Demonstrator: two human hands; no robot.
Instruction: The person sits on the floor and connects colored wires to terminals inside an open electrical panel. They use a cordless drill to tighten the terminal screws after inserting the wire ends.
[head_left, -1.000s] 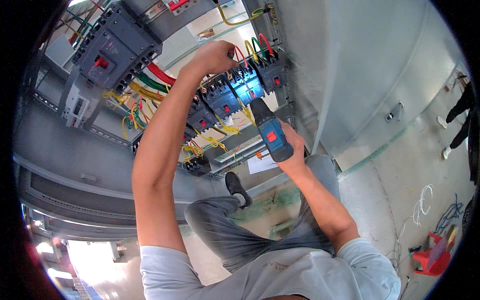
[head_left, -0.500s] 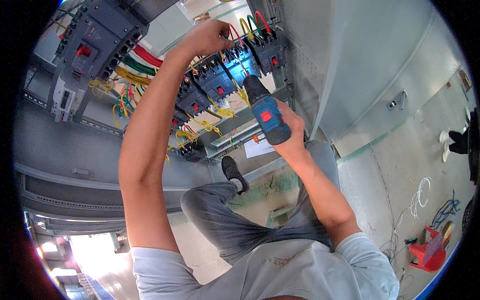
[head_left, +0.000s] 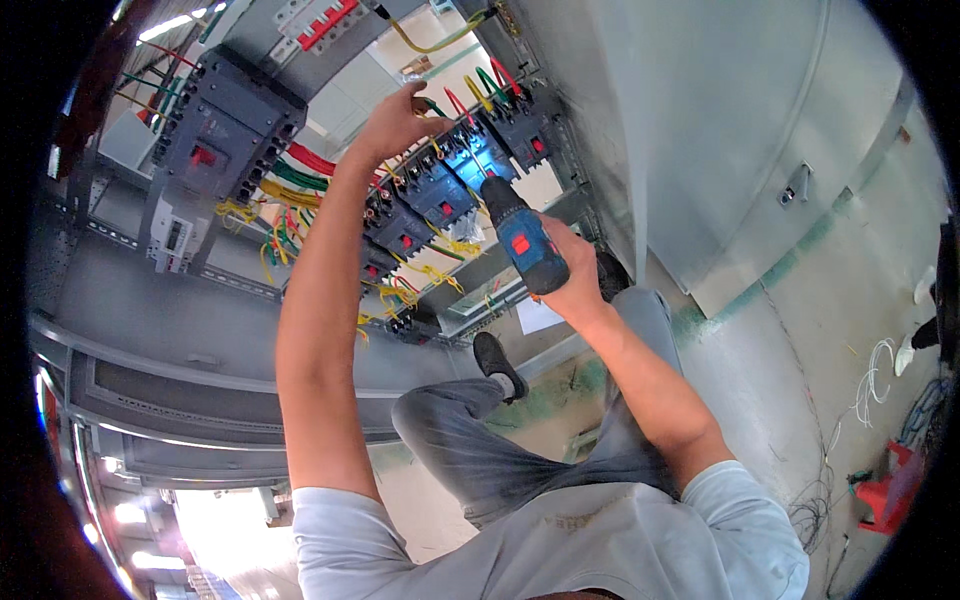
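Observation:
My right hand (head_left: 572,268) is wrapped round the grip of a blue and black cordless drill (head_left: 524,242). The drill's long bit points up at the terminals of a moulded-case circuit breaker (head_left: 482,160), which its lamp lights blue. Beside those terminals my left hand (head_left: 398,122) hovers over the row, fingers apart. A short green wire (head_left: 432,106) runs close to its fingertips; whether they touch cannot be made out. Red wires (head_left: 458,104) and a yellow wire (head_left: 478,94) arch up from the neighbouring terminals.
A larger circuit breaker (head_left: 225,130) is mounted at left, with thick red, green and yellow cables (head_left: 290,190) leading from it. Thin yellow wires (head_left: 440,275) dangle below the row. The grey cabinet panel (head_left: 690,130) rises at right. Loose white cable (head_left: 875,375) and a red object (head_left: 885,495) are on the floor.
My left hand's fingers have spread apart near the wires. The drill stays directed at the same breaker. The whole view has shifted, bringing a red-switched breaker in at the top.

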